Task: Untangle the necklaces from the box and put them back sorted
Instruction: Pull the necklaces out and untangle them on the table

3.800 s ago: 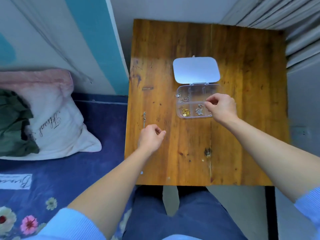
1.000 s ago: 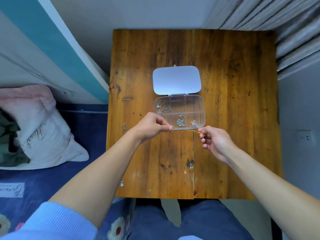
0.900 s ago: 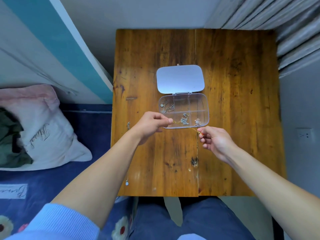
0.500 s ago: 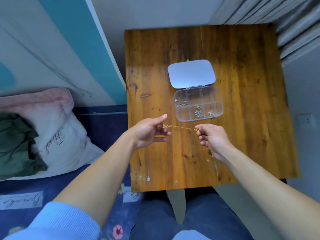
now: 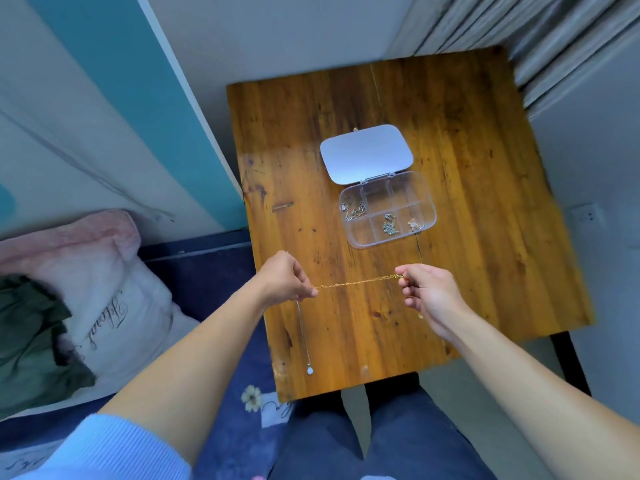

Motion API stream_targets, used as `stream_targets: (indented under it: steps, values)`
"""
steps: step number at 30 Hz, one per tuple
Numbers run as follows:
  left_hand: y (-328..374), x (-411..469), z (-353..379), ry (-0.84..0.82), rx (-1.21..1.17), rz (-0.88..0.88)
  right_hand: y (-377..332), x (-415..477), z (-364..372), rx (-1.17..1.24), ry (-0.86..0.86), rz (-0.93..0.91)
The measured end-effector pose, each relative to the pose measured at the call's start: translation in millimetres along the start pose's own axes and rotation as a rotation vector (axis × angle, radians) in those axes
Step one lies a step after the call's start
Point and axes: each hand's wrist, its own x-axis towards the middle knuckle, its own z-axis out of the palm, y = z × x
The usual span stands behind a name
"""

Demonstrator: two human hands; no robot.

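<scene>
A thin gold necklace (image 5: 356, 282) is stretched taut between my two hands above the near part of the wooden table (image 5: 485, 188). My left hand (image 5: 285, 276) pinches its left end; my right hand (image 5: 427, 292) pinches its right end. A silver necklace (image 5: 302, 336) with a pale pendant lies straight on the table below my left hand, near the left edge. The clear compartment box (image 5: 360, 235) sits open farther back, its white lid (image 5: 366, 153) folded away. Three compartments hold small tangles of silver chain.
A bed with a dark blue floral sheet (image 5: 214, 278) and a white and pink pillow (image 5: 104, 289) lies to the left of the table. Grey curtains (image 5: 554, 32) hang at the back right. My legs show below the table's near edge.
The gold necklace has come out of the box. My hands have drawn apart and toward me, pulling it straight. The view has also shifted.
</scene>
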Motion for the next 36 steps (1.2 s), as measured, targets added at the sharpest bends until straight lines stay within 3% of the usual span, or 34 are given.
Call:
stream_targets:
  steps: [4,12,16,20,24,31,36]
  values:
    - [-6,4,-6,0.027,-0.058,-0.006,3,-1,-4,-0.019,0.028,0.010]
    - [1,3,-8,-0.166,-0.796,-0.121,24,-4,-2,-0.226,-0.005,0.037]
    - [6,4,-11,-0.263,-0.926,-0.168,32,-7,-3,-0.327,-0.008,-0.005]
    - [4,5,-17,-0.233,-0.831,-0.109,34,-4,-4,-0.346,0.075,-0.030]
    - [3,10,-24,-0.051,-0.645,-0.092,40,-6,-8,-0.374,0.082,-0.047]
    - [19,34,-20,0.295,-0.147,0.016,73,-12,12,-0.415,-0.059,0.038]
    - [16,63,-8,0.400,0.244,0.117,105,-14,43,-0.543,-0.087,0.049]
